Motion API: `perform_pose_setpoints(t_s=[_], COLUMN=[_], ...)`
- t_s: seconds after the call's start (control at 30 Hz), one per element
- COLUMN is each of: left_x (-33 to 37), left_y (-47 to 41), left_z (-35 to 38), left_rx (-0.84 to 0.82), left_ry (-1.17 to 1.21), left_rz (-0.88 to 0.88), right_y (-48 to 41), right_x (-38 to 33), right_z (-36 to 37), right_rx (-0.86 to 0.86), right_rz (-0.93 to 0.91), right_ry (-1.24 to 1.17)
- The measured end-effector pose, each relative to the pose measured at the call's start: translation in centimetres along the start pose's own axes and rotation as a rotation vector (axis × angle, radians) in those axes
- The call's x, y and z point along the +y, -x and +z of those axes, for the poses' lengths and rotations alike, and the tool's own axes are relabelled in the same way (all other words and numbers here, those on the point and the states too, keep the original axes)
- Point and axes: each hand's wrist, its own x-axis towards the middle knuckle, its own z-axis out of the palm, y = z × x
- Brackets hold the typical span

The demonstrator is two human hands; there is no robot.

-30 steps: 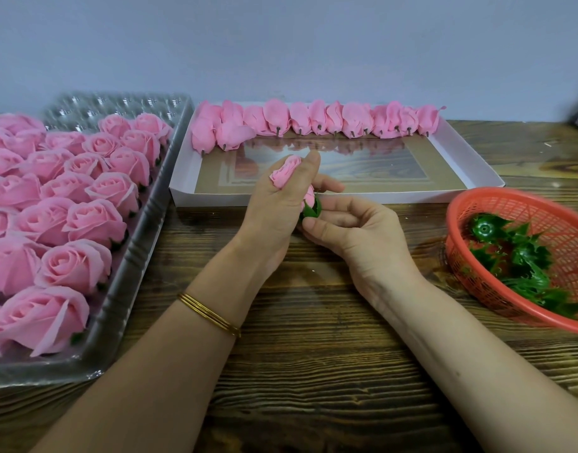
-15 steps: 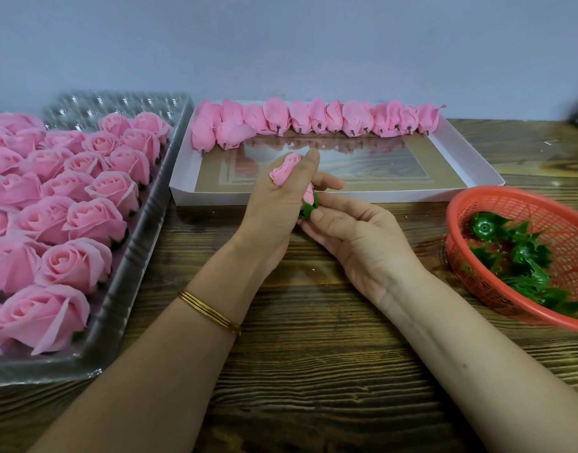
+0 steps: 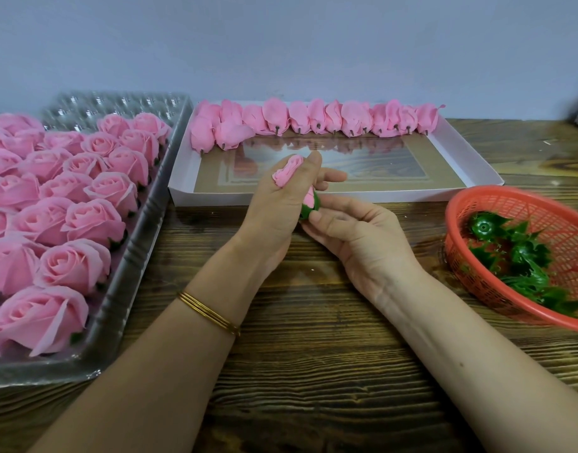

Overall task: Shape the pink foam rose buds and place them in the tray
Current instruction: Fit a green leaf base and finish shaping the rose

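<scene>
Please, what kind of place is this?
Probably a small craft worktable for assembling artificial flowers: a clear tray of open pink roses, a white tray with a row of buds, and a red basket of green calyx pieces, on a wooden table.

I can read no words, numbers, brand marks or signs on anything in front of me. The glossy panel on the floor of the white tray, at the far side of the bench, shows only blurred reflections; I cannot tell whether it carries any print.
</scene>
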Motion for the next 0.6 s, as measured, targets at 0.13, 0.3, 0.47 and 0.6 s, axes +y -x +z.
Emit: perform_pose_setpoints(t_s=[0.13, 0.3, 0.47, 0.6], left_x=[-0.28, -0.43, -0.11, 0.11], left_y=[-0.18, -0.25, -0.08, -0.1], left_z=[-0.03, 0.05, 0.15, -0.09], left_rx=[0.005, 0.027, 0.006, -0.014], left_ry=[-0.013, 0.027, 0.067, 0.106], left_rz=[0.012, -0.03, -0.08, -0.089], right_y=[0.03, 0.05, 0.02, -0.06], right_x=[0.15, 0.21, 0.08, 0.01], right_z=[0.01, -0.12, -0.22, -0.02], right_rx=[0.023, 0.004, 0.022, -0.032], right_rz=[-0.061, -0.146, -0.219, -0.14], right_ry=[0.064, 0.162, 0.268, 0.166])
